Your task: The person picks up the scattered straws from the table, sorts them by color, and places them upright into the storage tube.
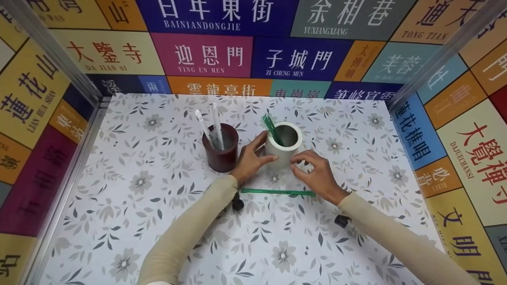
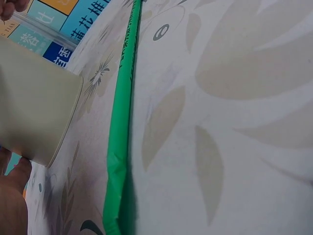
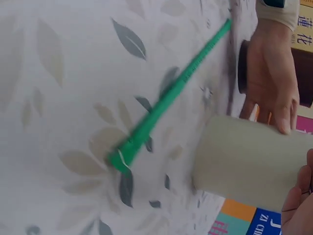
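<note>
A pale cylindrical cup (image 1: 280,158) stands upright with green wrapped straws (image 1: 270,124) leaning inside it. My left hand (image 1: 250,161) holds its left side, thumb toward the front and fingers behind; the right wrist view also shows this left hand (image 3: 275,78). By the cup's right side is my right hand (image 1: 317,174), fingers loosely bent and nothing seen held; whether it touches the cup I cannot tell. In front of both hands, one green wrapped straw (image 1: 277,192) lies crosswise on the table. The left wrist view shows that straw (image 2: 122,112) close up.
A dark red cup (image 1: 222,160) with white wrapped straws (image 1: 216,126) stands just left of my left hand. The table (image 1: 190,245) has a leaf-and-flower cover. Colourful printed panels (image 1: 202,55) wall in its back and sides.
</note>
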Demonstrator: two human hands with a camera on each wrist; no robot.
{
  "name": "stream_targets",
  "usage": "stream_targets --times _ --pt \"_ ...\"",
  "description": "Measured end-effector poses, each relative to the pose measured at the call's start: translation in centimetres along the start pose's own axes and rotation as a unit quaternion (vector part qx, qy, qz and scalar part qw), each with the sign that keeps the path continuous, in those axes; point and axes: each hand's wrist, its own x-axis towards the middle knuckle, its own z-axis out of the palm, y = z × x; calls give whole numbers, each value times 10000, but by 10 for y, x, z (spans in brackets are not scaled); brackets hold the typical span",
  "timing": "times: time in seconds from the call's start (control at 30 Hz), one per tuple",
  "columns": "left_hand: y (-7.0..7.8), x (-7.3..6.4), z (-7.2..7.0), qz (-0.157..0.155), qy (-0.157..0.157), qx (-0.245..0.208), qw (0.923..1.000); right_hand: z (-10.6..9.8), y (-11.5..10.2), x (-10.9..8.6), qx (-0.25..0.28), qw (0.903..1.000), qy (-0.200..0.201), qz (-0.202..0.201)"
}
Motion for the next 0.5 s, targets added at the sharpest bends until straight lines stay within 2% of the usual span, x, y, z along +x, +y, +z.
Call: stream_targets --times 0.2,0.5 --pt "1 0 -1 -15 -81 75 9999 15 25 -24 -88 9991 -361 213" --pt "-2 0 0 -1 -26 136 9999 34 36 -50 84 9938 -861 704"
